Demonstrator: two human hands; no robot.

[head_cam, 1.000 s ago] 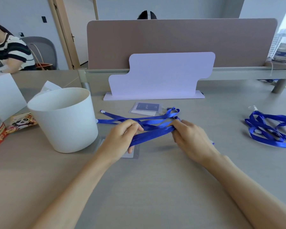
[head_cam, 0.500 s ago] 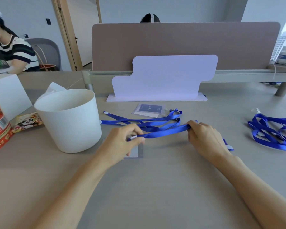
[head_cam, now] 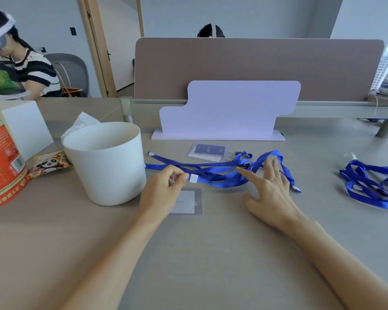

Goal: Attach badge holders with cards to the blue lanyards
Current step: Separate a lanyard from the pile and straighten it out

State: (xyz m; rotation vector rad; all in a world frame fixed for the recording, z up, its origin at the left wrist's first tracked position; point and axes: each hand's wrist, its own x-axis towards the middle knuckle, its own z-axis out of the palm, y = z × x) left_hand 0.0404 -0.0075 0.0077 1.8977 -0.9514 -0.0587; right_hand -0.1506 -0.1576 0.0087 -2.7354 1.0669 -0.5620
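Our left hand (head_cam: 164, 186) pinches the lanyard (head_cam: 220, 175) clip (head_cam: 193, 178); right hand (head_cam: 271, 189) fingers apart; tangled straps could snag, dragging the holder (head_cam: 186, 202) off the counter (head_cam: 188, 253).

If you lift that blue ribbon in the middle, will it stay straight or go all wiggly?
Probably wiggly: the blue lanyard already lies in loose loops and twists on the desk. It looks thin and flat, so likely light. Lifted at its white clip by the left hand, it would probably dangle.
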